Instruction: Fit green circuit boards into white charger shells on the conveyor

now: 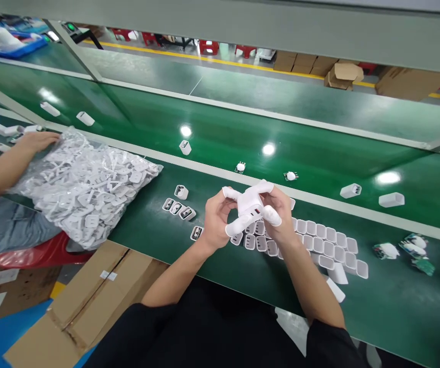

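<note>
Between my two hands is a white charger housing, its face with port slots turned toward me. My left hand grips it from the left, white covers on thumb and fingertip. From the right, my right hand pinches it with covered fingertips too. Below and to the right stand rows of white housings on the green bench; those nearest my hands show port slots, the others look like open shells. Left of my hands sit several housings with circuit parts inside.
A clear bag of white plastic pieces lies at left, a co-worker's hand by it. Circuit boards sit at right. Beyond a pale rail, a green belt carries scattered housings and boards. Cardboard boxes stand lower left.
</note>
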